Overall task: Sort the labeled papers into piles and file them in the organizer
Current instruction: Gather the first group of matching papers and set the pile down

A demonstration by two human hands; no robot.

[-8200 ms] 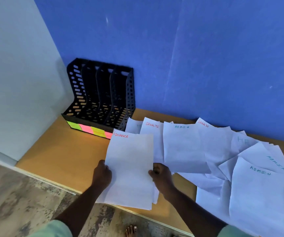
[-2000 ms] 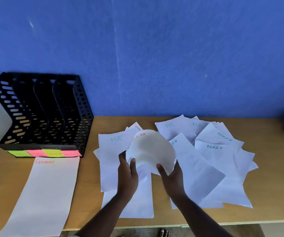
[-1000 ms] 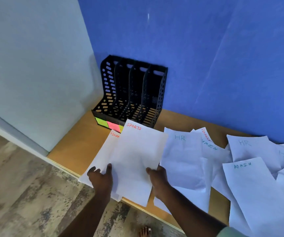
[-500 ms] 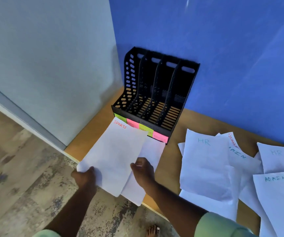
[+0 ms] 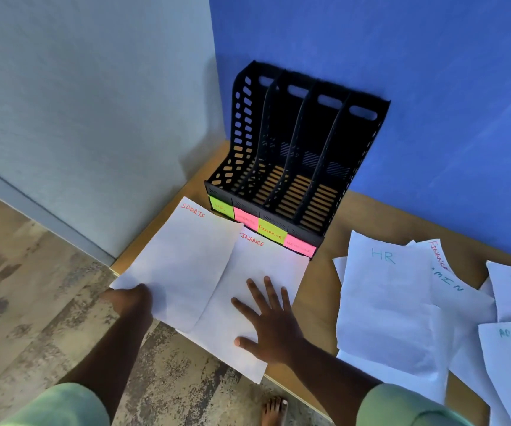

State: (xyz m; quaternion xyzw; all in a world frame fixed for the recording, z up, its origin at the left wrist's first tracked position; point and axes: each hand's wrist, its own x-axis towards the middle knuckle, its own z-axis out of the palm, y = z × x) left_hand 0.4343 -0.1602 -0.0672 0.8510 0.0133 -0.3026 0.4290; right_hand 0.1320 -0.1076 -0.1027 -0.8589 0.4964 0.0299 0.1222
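Papers labelled by department are the business here: the SPORTS sheet (image 5: 183,259) lies in front of the black organizer (image 5: 294,155), overlapping the FINANCE sheet (image 5: 266,272) at the desk's (image 5: 324,287) near-left corner. The left hand (image 5: 129,299) grips the SPORTS sheet's lower corner; its fingers curl underneath, out of sight. The right hand (image 5: 269,321) presses flat on the FINANCE sheet, fingers spread. Sorting into piles seems to be the step in hand; next the SPORTS sheet likely needs its own spot clear of FINANCE. The loose heap (image 5: 401,302) with the HR sheet on top runs off frame at right, and the organizer's sticky labels (image 5: 261,229) are only partly legible.
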